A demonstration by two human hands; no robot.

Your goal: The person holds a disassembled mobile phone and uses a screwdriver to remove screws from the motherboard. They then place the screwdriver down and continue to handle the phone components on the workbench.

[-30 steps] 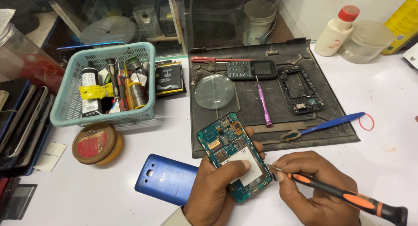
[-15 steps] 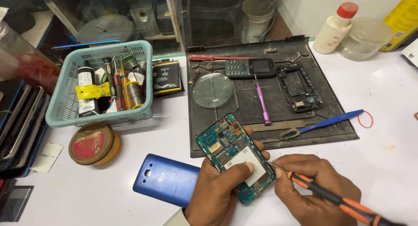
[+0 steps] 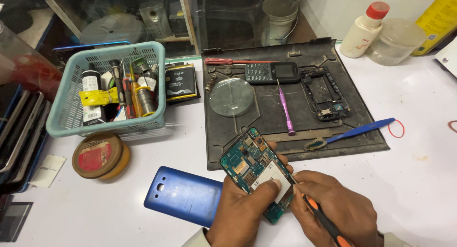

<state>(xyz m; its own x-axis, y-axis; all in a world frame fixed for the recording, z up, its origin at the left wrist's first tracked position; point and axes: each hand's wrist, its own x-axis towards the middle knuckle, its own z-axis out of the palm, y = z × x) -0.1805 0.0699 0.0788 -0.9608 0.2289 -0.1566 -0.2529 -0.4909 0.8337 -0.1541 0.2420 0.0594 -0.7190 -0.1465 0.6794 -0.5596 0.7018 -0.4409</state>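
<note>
My left hand (image 3: 243, 206) grips a teal phone circuit board (image 3: 254, 171) from below, thumb pressed on its white panel, holding it tilted just above the white tabletop (image 3: 419, 180) at the front edge of the dark work mat (image 3: 290, 109). My right hand (image 3: 333, 209) is closed around an orange-and-black screwdriver (image 3: 323, 221), its tip touching the board's right edge. A blue phone back cover (image 3: 185, 194) lies just left of my left hand; a blue brush (image 3: 352, 132) and a purple tool (image 3: 284, 111) rest on the mat.
</note>
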